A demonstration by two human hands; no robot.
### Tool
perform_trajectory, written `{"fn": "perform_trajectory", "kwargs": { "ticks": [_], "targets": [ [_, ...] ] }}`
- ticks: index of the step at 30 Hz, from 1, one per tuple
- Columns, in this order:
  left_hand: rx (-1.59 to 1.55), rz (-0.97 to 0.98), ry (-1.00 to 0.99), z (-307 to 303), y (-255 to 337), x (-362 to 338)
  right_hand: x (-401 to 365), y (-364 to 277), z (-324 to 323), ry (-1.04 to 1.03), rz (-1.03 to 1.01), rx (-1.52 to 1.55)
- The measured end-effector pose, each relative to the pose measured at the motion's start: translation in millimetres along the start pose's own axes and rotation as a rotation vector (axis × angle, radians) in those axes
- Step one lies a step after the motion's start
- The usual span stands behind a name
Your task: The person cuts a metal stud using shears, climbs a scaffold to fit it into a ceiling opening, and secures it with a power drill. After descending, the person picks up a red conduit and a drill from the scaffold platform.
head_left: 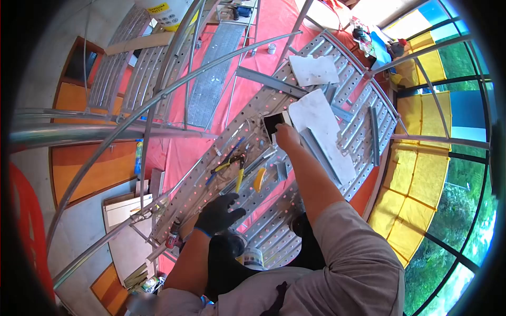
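Observation:
My right hand (286, 136), bare, is closed on the edge of a small box with a dark opening (273, 124), at the middle of the view beside a white board (319, 118). My left hand (217, 215) wears a dark glove and hangs over the perforated metal platform (269, 231), fingers apart, with nothing in it. Just beyond it lie yellow-handled snips (240, 171). To the right of the snips are a yellow-orange tool (259, 179) and a short metal channel piece (281, 170).
Scaffold tubes (211, 65) cross the upper left. A metal channel (319, 152) lies along the white board, and another white piece (314, 70) lies beyond it. Near my legs stand a white bucket (252, 259) and a red power tool (172, 237). Yellow sheets (416, 189) hang at the right.

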State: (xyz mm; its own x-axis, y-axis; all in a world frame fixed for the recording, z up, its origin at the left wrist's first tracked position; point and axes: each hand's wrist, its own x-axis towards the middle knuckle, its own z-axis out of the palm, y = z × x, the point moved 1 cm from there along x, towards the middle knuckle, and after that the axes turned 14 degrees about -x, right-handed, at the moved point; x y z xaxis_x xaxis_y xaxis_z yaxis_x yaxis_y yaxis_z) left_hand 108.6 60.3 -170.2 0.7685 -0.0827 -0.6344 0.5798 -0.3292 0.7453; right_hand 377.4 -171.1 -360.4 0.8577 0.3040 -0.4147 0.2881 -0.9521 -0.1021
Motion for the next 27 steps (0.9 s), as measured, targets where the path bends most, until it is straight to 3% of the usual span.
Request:
{"fn": "perform_trajectory", "kwargs": {
  "ticks": [3, 10, 15, 18, 20, 21, 22, 23, 25, 26, 27],
  "targets": [
    [-0.011, 0.144, 0.142, -13, 27, 0, 25, -6, 14, 0.011, -0.028, -0.070],
    [0.052, 0.245, 0.114, -30, 50, -14, 55, -6, 49, 0.017, -0.165, -0.200],
    [0.078, 0.335, 0.171, -47, 57, -39, 74, -11, 64, 0.041, -0.136, -0.216],
    [0.007, 0.230, 0.428, -75, 49, -72, 97, 3, 88, 0.068, -0.137, -0.230],
    [-0.017, 0.225, 0.750, -95, -9, -91, 104, 14, 80, 0.086, -0.157, -0.245],
    [-0.087, 0.141, 0.853, -109, -38, -101, 100, 10, 76, 0.088, -0.173, -0.249],
    [-0.043, -0.069, 0.884, -124, -70, -113, 82, 0, 48, 0.105, -0.246, -0.172],
    [0.248, -0.175, 0.875, -135, -133, -125, 70, -8, 24, 0.128, -0.293, -0.119],
    [0.278, -0.615, 0.783, -135, -267, -154, 60, -15, -4, 0.152, -0.343, -0.036],
    [0.470, -0.590, 0.833, -121, -420, -173, 68, -7, 7, 0.148, -0.339, 0.025],
    [0.265, -0.925, 0.682, -110, -391, -177, 83, 11, 27, 0.129, -0.296, 0.122]
  ]
}}
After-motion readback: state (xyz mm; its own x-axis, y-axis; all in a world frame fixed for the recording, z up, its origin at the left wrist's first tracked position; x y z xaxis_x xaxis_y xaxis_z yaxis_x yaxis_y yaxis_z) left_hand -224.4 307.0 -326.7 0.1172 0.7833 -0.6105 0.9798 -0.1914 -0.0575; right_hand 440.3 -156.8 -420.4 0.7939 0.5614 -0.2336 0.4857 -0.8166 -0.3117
